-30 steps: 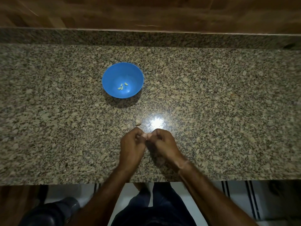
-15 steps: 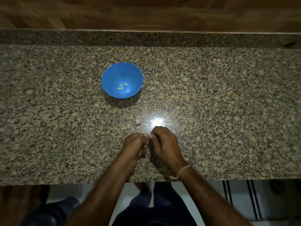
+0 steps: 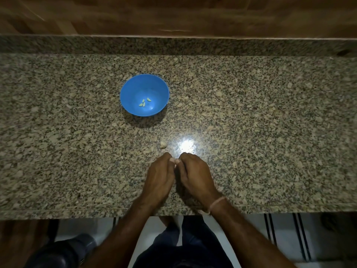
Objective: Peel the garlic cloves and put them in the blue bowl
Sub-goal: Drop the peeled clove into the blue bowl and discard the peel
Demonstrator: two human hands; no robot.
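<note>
A dim, speckled granite tabletop (image 3: 270, 132), seen from above. Near its front edge, the left hand (image 3: 159, 176) and right hand (image 3: 195, 175) meet, both with fingers curled, fingertips touching. Together they pinch a small pale bit (image 3: 175, 165), too small to identify. A thin wristband (image 3: 217, 203) circles the right wrist. Just beyond the left hand, at 12 o'clock, an unpeeled garlic clove (image 3: 163, 145) lies on the stone beside a bright glare spot. Farther off, at 11 o'clock, stands the blue bowl (image 3: 135, 88), holding a few peeled garlic cloves (image 3: 144, 103).
</note>
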